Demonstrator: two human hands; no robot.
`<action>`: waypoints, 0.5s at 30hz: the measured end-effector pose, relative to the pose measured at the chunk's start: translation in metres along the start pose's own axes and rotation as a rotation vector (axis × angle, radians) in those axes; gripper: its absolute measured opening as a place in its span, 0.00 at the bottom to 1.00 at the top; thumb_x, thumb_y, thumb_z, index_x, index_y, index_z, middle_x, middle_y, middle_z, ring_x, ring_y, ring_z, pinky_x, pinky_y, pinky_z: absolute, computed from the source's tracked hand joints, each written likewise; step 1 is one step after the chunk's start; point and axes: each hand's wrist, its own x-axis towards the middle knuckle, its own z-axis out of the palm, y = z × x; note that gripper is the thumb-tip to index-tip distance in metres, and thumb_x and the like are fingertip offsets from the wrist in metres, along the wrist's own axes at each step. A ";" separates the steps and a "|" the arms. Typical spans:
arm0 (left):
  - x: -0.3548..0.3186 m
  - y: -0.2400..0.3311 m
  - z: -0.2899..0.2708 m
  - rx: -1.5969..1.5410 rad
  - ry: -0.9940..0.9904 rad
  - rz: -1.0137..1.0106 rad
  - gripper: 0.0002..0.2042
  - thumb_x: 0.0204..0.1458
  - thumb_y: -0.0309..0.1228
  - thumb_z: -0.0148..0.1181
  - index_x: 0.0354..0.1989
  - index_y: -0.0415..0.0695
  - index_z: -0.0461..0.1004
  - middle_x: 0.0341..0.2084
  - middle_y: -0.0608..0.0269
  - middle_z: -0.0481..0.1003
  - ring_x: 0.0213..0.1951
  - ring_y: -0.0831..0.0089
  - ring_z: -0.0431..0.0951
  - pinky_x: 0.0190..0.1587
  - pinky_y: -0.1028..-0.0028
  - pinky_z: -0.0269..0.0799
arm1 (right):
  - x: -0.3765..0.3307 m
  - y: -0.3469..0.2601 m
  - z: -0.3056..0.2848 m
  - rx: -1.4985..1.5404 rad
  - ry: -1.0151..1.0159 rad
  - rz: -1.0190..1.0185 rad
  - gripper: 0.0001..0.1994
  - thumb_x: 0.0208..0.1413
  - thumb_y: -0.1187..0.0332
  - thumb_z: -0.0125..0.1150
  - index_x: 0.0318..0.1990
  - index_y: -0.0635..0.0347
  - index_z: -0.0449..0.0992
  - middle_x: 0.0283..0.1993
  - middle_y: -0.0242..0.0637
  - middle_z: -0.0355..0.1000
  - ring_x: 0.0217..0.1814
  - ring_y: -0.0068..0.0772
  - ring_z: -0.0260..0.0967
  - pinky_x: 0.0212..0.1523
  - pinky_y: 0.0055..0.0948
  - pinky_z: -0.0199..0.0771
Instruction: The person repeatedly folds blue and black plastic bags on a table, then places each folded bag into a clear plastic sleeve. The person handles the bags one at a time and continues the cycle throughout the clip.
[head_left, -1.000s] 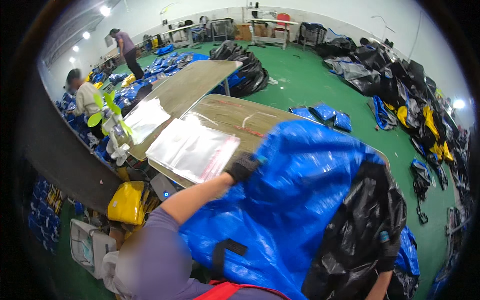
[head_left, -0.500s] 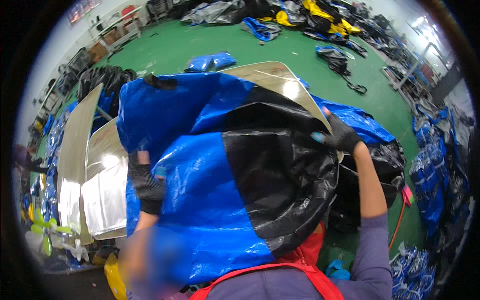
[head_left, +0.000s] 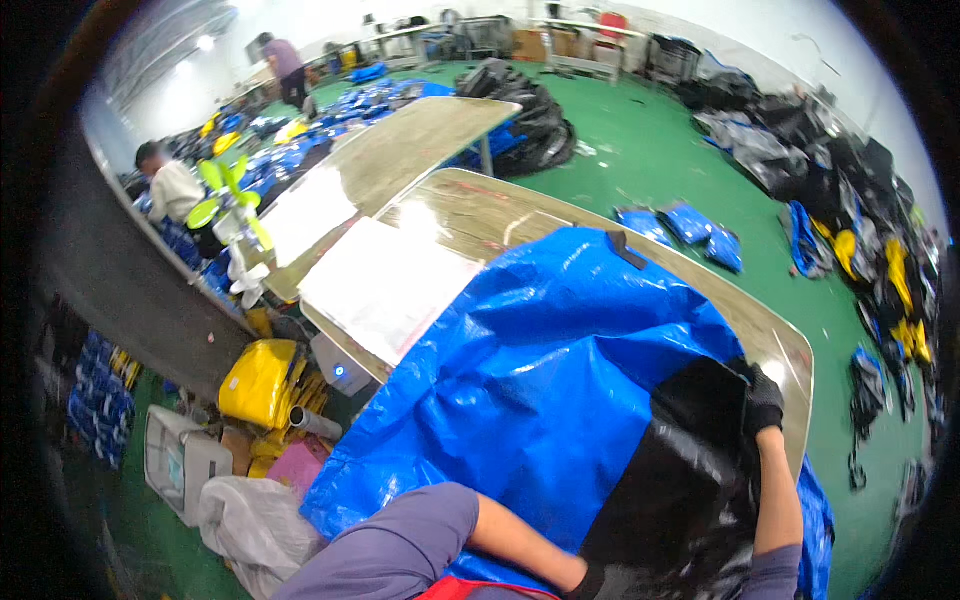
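Note:
A large blue and black plastic tarp bag point(head_left: 540, 390) lies spread over the near end of a brown table point(head_left: 760, 330). My right hand point(head_left: 764, 400), in a black glove, grips the black part of the bag near the table's right edge. My left hand point(head_left: 600, 580), also gloved in black, is at the bottom of the picture, pressed on the black part of the bag; its fingers are mostly hidden. My purple sleeve point(head_left: 400, 545) comes in from the lower edge.
A stack of clear plastic sheets point(head_left: 385, 285) lies on the table beyond the bag. A second table point(head_left: 400, 150) stands behind. Yellow bag point(head_left: 258, 380), white box point(head_left: 180, 460) and a fan point(head_left: 232, 205) are at the left. Two people work at the far left. Bag piles cover the green floor.
The view has swung back toward the left. The bag now lies flatter on the table, and my right hand has come down to its black part at the right edge.

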 end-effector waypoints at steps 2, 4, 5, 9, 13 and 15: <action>-0.007 -0.014 0.004 0.017 0.030 -0.022 0.32 0.51 0.46 0.50 0.64 0.44 0.59 0.61 0.40 0.59 0.62 0.44 0.59 0.64 0.52 0.51 | 0.034 -0.005 -0.004 -0.173 0.222 -0.003 0.20 0.56 0.55 0.52 0.52 0.56 0.72 0.40 0.52 0.74 0.42 0.57 0.71 0.42 0.48 0.70; -0.013 -0.027 0.009 0.030 0.051 -0.055 0.32 0.51 0.47 0.51 0.64 0.44 0.59 0.61 0.41 0.59 0.62 0.44 0.59 0.65 0.53 0.51 | 0.064 -0.013 -0.010 -0.121 0.473 0.088 0.20 0.59 0.54 0.49 0.49 0.57 0.75 0.32 0.54 0.74 0.32 0.58 0.72 0.33 0.51 0.70; -0.014 -0.030 0.011 0.020 0.052 -0.074 0.32 0.51 0.47 0.51 0.63 0.44 0.60 0.61 0.41 0.59 0.62 0.44 0.59 0.65 0.53 0.51 | 0.073 -0.019 -0.015 -0.062 0.359 0.287 0.24 0.58 0.53 0.52 0.56 0.58 0.71 0.42 0.54 0.74 0.48 0.54 0.71 0.49 0.46 0.69; -0.012 -0.027 -0.002 0.074 0.083 -0.119 0.33 0.50 0.47 0.53 0.63 0.43 0.60 0.61 0.42 0.59 0.62 0.45 0.59 0.65 0.53 0.51 | 0.022 -0.058 -0.029 -0.295 0.339 -0.008 0.30 0.58 0.61 0.51 0.67 0.56 0.54 0.60 0.56 0.63 0.56 0.59 0.65 0.55 0.47 0.65; -0.029 0.014 -0.089 0.228 -0.011 -0.299 0.33 0.50 0.48 0.55 0.62 0.43 0.61 0.61 0.43 0.59 0.62 0.46 0.58 0.66 0.54 0.50 | -0.120 -0.095 -0.030 0.214 0.009 -0.021 0.26 0.54 0.63 0.56 0.60 0.62 0.64 0.56 0.51 0.66 0.57 0.57 0.63 0.57 0.45 0.63; -0.074 0.042 -0.160 0.644 0.131 -0.560 0.33 0.50 0.48 0.56 0.62 0.42 0.62 0.61 0.43 0.59 0.62 0.46 0.58 0.66 0.54 0.50 | -0.180 -0.097 -0.017 -0.296 -0.212 0.208 0.30 0.52 0.60 0.58 0.62 0.59 0.62 0.60 0.51 0.63 0.59 0.56 0.62 0.57 0.45 0.64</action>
